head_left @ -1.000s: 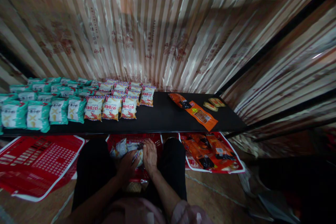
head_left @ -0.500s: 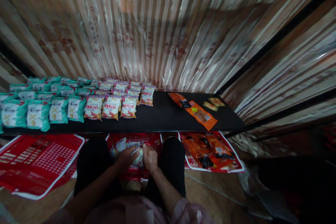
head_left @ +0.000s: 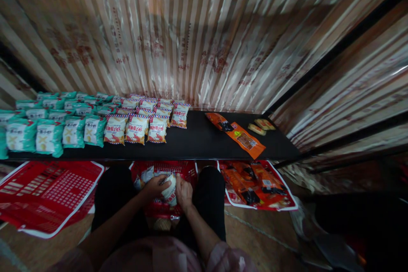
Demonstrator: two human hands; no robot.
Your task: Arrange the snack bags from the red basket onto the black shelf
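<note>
Between my knees, my left hand [head_left: 156, 188] and my right hand [head_left: 184, 191] hold a small snack bag [head_left: 170, 191] from its two sides. The bag is mostly white with red print, and it is tilted over a red plastic basket [head_left: 188, 169]. More small bags [head_left: 147, 175] lie inside this basket, partly hidden by my left hand. On the black shelf ahead, white-and-orange snack bags [head_left: 137, 129] with striped edges stand in rows. Teal snack bags [head_left: 49, 138] stand in rows to their left.
Two long orange packets [head_left: 245, 139] and several small yellowish packs [head_left: 261, 125] lie on the right of the black shelf [head_left: 191, 144]. Beneath it, a red basket [head_left: 295, 204] at right holds orange packets. Another red basket [head_left: 75, 187] is at left. A striped curtain [head_left: 191, 29] hangs behind.
The snack bag in my hands has turned and tilted, so more of its white printed side shows. Both hands stay over the basket. The view has shifted very slightly.
</note>
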